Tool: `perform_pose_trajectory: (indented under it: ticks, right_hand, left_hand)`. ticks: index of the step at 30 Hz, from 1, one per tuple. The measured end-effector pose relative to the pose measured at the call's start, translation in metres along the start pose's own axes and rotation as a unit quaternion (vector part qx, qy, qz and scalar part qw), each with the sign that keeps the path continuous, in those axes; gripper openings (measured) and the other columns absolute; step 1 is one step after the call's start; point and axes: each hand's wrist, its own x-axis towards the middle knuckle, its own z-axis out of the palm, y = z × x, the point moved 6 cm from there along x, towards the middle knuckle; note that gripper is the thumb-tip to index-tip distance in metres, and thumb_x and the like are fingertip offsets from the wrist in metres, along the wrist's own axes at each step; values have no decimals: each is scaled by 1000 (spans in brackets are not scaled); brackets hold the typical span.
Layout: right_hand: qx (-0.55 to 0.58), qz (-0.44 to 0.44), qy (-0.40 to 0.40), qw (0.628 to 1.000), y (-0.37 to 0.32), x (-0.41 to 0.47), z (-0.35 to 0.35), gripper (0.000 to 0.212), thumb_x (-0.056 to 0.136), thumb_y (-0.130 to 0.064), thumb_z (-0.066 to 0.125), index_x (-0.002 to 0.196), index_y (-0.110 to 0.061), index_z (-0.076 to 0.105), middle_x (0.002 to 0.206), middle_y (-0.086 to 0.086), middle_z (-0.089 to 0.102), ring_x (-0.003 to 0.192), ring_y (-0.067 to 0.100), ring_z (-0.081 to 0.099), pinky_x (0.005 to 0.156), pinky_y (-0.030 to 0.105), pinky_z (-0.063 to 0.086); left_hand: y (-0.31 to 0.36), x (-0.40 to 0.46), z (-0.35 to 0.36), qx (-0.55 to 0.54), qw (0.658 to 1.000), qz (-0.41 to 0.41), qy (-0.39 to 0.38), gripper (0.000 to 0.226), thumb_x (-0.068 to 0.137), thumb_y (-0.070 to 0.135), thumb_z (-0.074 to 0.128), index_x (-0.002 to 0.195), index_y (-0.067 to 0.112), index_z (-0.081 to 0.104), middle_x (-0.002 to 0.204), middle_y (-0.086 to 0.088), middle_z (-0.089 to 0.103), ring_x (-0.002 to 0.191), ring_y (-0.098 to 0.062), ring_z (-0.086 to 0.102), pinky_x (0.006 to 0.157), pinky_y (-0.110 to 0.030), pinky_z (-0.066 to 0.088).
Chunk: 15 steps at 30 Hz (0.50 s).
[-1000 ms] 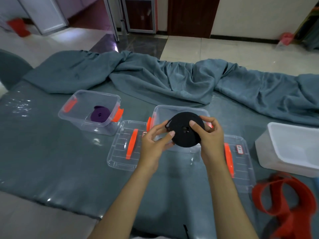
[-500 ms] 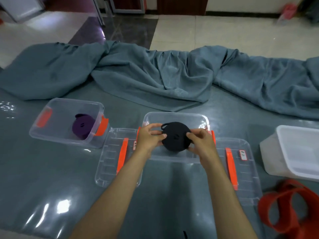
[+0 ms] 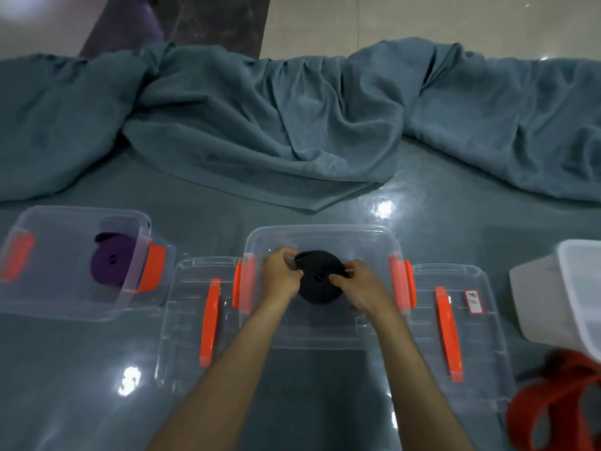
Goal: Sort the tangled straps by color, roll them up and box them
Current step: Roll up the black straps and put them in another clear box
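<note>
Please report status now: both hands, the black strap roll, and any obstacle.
Left hand and right hand grip black strap roll, inside middle clear box. Nothing in the way. Red strap unrolled, near right.

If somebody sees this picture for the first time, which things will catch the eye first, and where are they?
At the centre, the left hand and the right hand hold a rolled black strap inside a clear box. On the left, a purple roll lies in another clear box. At the bottom right corner lies a loose red strap.
</note>
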Motion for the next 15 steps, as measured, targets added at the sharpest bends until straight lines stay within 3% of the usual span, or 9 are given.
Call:
perform_pose_trajectory:
  ticks: [4,10,13,15]
  right_hand:
    - [-27,-3,9,1000,5,9,-1,25,101,-24,67,122,-11,62,114,7,70,99,25,66,80,37,52]
    - [-80,-26,17,996,0,2,-1,36,102,-22,65,135,-9,58,133,14,66,121,30,64,99,35,50]
    - [-118,-115,49,985,-17,-27,-9,46,101,-20,66,145,-10,54,142,14,59,128,31,60,105,37,48]
    - [-124,-202,89,967,-29,-56,-20,42,101,-17,67,142,-12,59,137,11,63,123,26,62,104,36,50]
  left_hand:
    - [-5,3,3,10,1000,12,7,33,88,-13,70,112,10,71,96,5,66,95,-15,63,68,-10,43]
    - [2,-12,3,33,998,53,12,42,92,-12,66,128,8,72,119,-6,76,112,-19,70,88,-20,49]
    - [10,-25,-2,104,991,82,10,36,96,-2,66,130,8,69,122,-11,74,115,-27,69,88,-24,49]
    - [18,-41,-6,155,980,125,15,38,98,3,64,135,9,64,126,-12,70,118,-30,66,94,-30,50]
